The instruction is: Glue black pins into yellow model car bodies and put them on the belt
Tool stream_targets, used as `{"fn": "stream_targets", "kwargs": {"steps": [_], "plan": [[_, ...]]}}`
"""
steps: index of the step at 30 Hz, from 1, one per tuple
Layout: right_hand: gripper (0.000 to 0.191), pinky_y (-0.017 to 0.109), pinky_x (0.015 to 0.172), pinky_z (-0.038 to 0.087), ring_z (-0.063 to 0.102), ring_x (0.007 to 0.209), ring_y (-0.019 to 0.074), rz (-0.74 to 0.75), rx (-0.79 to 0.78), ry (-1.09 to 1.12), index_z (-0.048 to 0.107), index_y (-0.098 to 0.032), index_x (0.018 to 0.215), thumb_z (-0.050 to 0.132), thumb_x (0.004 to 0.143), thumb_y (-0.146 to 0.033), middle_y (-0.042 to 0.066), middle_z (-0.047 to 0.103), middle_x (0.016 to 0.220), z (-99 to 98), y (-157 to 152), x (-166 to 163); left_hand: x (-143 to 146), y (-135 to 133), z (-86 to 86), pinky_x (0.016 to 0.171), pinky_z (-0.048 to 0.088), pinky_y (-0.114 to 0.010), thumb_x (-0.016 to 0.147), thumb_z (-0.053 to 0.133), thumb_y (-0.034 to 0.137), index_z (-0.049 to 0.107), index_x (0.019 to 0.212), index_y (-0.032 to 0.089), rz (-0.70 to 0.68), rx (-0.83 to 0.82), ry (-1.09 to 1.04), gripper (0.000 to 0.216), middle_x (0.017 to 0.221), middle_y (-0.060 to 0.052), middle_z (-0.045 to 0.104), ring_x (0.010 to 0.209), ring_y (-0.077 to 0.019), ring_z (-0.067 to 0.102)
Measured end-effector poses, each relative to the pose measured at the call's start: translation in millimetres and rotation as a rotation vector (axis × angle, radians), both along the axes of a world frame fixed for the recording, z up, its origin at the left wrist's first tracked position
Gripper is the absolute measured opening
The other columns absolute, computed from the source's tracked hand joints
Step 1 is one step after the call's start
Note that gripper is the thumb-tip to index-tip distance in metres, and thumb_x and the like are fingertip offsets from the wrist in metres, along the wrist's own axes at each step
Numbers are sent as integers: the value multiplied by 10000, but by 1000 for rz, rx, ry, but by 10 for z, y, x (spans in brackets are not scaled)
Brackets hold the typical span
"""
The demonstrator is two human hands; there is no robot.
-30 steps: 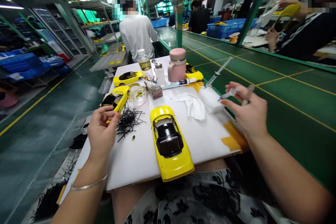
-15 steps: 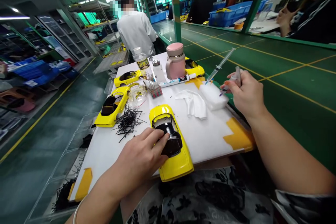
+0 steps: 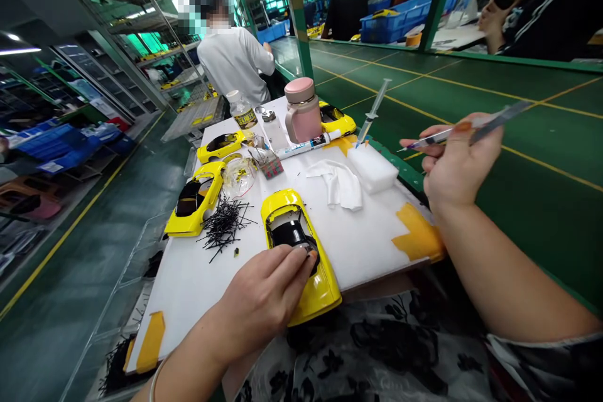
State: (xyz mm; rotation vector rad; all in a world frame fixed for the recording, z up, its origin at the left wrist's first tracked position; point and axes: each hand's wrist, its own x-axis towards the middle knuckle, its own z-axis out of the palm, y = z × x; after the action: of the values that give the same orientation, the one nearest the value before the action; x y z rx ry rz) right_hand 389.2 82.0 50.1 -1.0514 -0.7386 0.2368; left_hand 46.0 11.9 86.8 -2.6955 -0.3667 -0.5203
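A yellow model car body [image 3: 313, 292] with a dark window piece [image 3: 288, 232] lies near the front of the white-topped table. Over that window my left hand [image 3: 271, 286] has its thumb and fingertips pinched together at the body's right side. Whether a small part sits between those fingertips I cannot make out. My right hand [image 3: 464, 163] is raised beyond the table's right edge, closed around a syringe [image 3: 438, 137] whose thin tip points left. A second syringe [image 3: 374, 112] stands tilted in a white foam block [image 3: 372, 168]. Beside the block is a crumpled white cloth [image 3: 336, 182].
A pile of thin black sticks [image 3: 225, 223] lies left of the car. Other yellow bodies [image 3: 200, 198], a clear bag [image 3: 238, 177], a pink mug [image 3: 303, 110], a white tube [image 3: 308, 143] and a bottle [image 3: 242, 112] stand behind. Co-workers sit beyond.
My right hand has turned, so the syringe now lies nearly level with its tip leftward. My left fingertips have slid right across the car's window and closed together.
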Motion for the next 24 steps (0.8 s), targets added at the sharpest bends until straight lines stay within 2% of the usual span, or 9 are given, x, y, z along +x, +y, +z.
{"fn": "stream_targets", "kwargs": {"steps": [2, 3, 6, 9, 12, 14, 18, 21, 24], "plan": [[379, 248, 381, 120, 727, 651, 199, 42, 112, 72, 439, -283, 989, 683, 927, -566, 29, 695, 804, 59, -50, -6, -28, 16, 7, 785, 636, -386, 981, 534, 56, 642, 1275, 18, 15, 31, -47, 315, 1095, -158, 733, 940, -248, 657], [360, 251, 376, 103, 739, 667, 208, 83, 116, 89, 470, -276, 976, 724, 912, -522, 31, 700, 784, 84, -87, -20, -40, 26, 15, 807, 636, -392, 972, 571, 63, 636, 1295, 16, 37, 37, -42, 333, 1103, -160, 725, 965, -257, 652], [310, 258, 361, 100, 762, 716, 248, 235, 13, 114, 587, -251, 990, 803, 863, -434, 56, 721, 745, 139, -246, -114, -54, 53, 53, 852, 639, -425, 940, 649, 93, 603, 1358, 12, 124, 27, 62, 428, 1154, -175, 700, 1033, -292, 639], [326, 246, 358, 150, 759, 780, 264, 397, -125, 113, 655, -242, 1055, 826, 849, -429, 84, 754, 793, 173, -435, -263, -28, 62, 97, 862, 642, -445, 931, 650, 103, 579, 1384, 6, 174, 22, 148, 469, 1181, -188, 685, 1050, -310, 640], [365, 226, 365, 185, 705, 722, 216, 524, -203, 108, 674, -261, 1163, 806, 875, -443, 80, 770, 849, 191, -601, -422, 3, 68, 134, 829, 643, -438, 933, 592, 71, 576, 1376, 2, 194, 27, 188, 449, 1137, -187, 690, 995, -298, 655], [366, 213, 364, 186, 651, 672, 182, 590, -210, 133, 678, -280, 1195, 802, 880, -419, 67, 762, 857, 199, -688, -517, 6, 74, 152, 825, 644, -440, 925, 601, 98, 580, 1373, 18, 212, -41, 196, 455, 1165, -194, 684, 1008, -303, 656], [169, 197, 366, 170, 548, 636, 134, 724, -215, 224, 734, -239, 991, 810, 852, -297, 61, 701, 849, 230, -822, -669, -16, 87, 182, 909, 636, -454, 867, 704, 178, 591, 1370, 59, 235, -219, 188, 530, 1230, -176, 669, 1102, -320, 634], [115, 201, 383, 176, 412, 580, 100, 840, -199, 318, 743, -216, 882, 820, 799, -237, 40, 616, 785, 279, -894, -759, -9, 91, 190, 900, 629, -443, 886, 665, 158, 606, 1348, 58, 236, -210, 210, 477, 1203, -161, 678, 1072, -308, 638], [218, 203, 389, 197, 391, 616, 126, 929, -148, 391, 763, -208, 874, 846, 776, -384, 26, 488, 694, 329, -938, -826, 26, 83, 171, 895, 615, -430, 942, 587, 155, 620, 1329, 62, 208, -179, 228, 400, 1163, -146, 687, 1049, -298, 646]]}}
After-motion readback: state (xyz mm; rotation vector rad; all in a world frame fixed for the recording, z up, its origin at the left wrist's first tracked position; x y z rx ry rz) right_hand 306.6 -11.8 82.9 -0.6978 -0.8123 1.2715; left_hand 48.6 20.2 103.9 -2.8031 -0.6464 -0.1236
